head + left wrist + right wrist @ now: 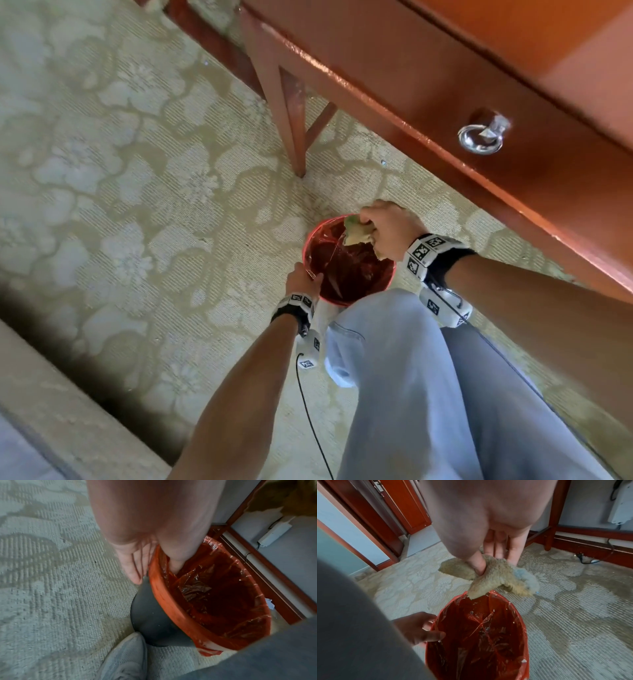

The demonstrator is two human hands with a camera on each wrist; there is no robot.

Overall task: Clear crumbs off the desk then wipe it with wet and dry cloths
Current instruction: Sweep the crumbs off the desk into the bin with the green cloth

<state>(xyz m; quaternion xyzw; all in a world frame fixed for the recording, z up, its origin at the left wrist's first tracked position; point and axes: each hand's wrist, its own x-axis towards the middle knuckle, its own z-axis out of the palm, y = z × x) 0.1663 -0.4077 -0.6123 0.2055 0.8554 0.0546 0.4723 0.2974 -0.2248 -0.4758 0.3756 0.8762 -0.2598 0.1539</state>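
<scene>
A dark bin [346, 263] [150, 622] lined with a red plastic bag [214, 595] [481, 635] stands on the carpet below the desk's front edge. My left hand [303, 279] [154, 555] [419, 628] grips its near rim, thumb inside the liner and fingers outside. My right hand [387, 229] [489, 555] holds a bunched tan fluffy cloth [356, 233] [491, 577] with a pale blue patch just above the bin's far rim, thumb pinching it against the fingers. The reddish wooden desk [445, 102] runs along the upper right.
A desk leg [291, 113] stands just beyond the bin. A drawer with a silver ring pull [481, 135] is above my right arm. My jeans-clad legs [428, 394] and a grey shoe [125, 658] are beside the bin. A plug and cable [583, 559] lie by the skirting.
</scene>
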